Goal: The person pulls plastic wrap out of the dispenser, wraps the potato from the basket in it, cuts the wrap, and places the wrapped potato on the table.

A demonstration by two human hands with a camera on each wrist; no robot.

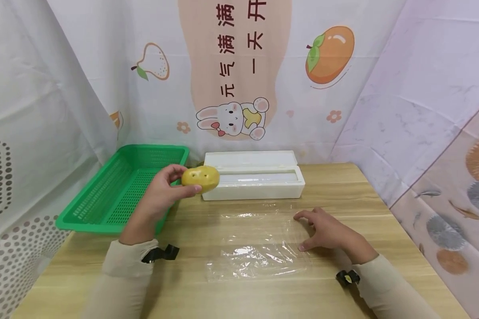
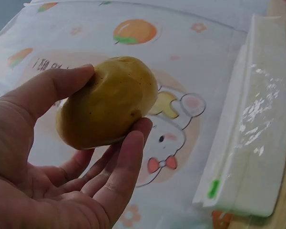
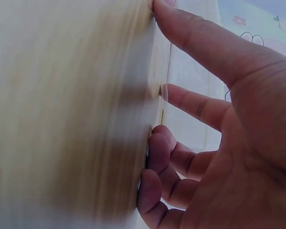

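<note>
A yellow potato [image 1: 206,177] with small dark pits is pinched between the thumb and fingers of my left hand [image 1: 164,191], raised above the table beside the green basket. The left wrist view shows the potato [image 2: 109,102] from close by, the thumb on one side and fingertips on the other. A sheet of clear plastic wrap [image 1: 259,248] lies flat and wrinkled on the table. My right hand [image 1: 323,230] is at the wrap's right edge, thumb and fingers spread apart. From the right wrist, its fingertips [image 3: 158,150] appear right at the wooden surface.
An open white wrap box [image 1: 255,191] stands at the back, lid tipped up against the printed curtain. At the left is a green mesh basket [image 1: 88,228]. Printed curtains [image 1: 239,57] border the wooden table [image 1: 343,186] at the back and sides.
</note>
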